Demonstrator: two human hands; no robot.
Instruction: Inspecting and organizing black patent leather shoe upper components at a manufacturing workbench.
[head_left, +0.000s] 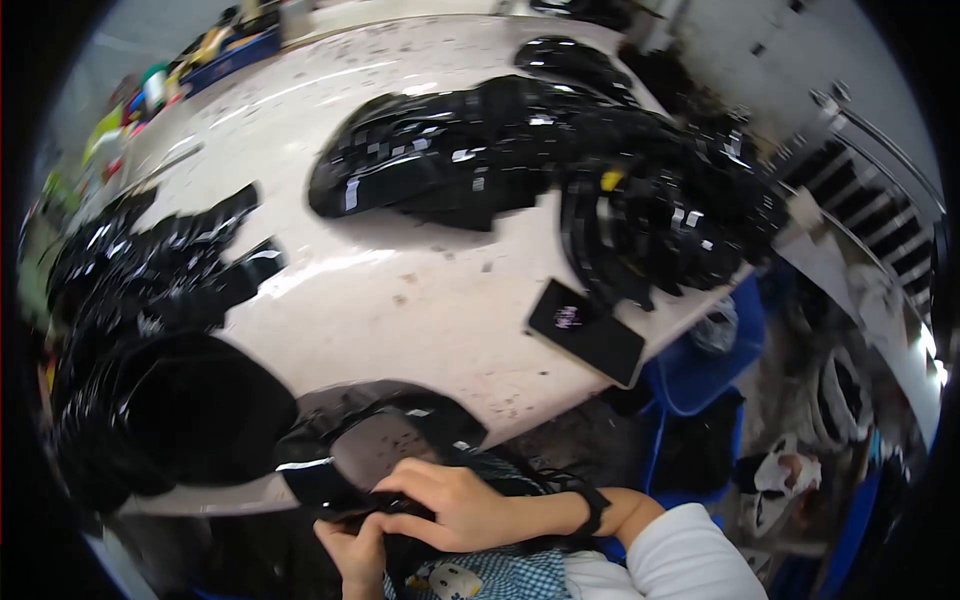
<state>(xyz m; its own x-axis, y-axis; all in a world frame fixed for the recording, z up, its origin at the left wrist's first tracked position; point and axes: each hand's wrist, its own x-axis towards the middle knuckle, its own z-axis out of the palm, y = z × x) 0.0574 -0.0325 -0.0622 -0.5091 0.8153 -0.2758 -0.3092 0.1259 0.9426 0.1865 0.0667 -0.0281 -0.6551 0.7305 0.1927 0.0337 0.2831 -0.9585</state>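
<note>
A glossy black curved piece (pixel 432 412) lies left of the phone (pixel 587 332) and closer to the person, at the surface's (pixel 450 300) edge. The left hand (pixel 352 550) and right hand (pixel 455 508) each have a narrow grip, pinching its end. A black pile (pixel 430 150) sits beyond the phone; a blue bin (pixel 690 372) stands right of it.

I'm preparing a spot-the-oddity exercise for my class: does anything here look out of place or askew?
The phone looks out of place: it lies slanted at the right edge of the table, beside glossy black pieces. Dark specks also dot the pale top; whether dirt or wear, I cannot tell.
</note>
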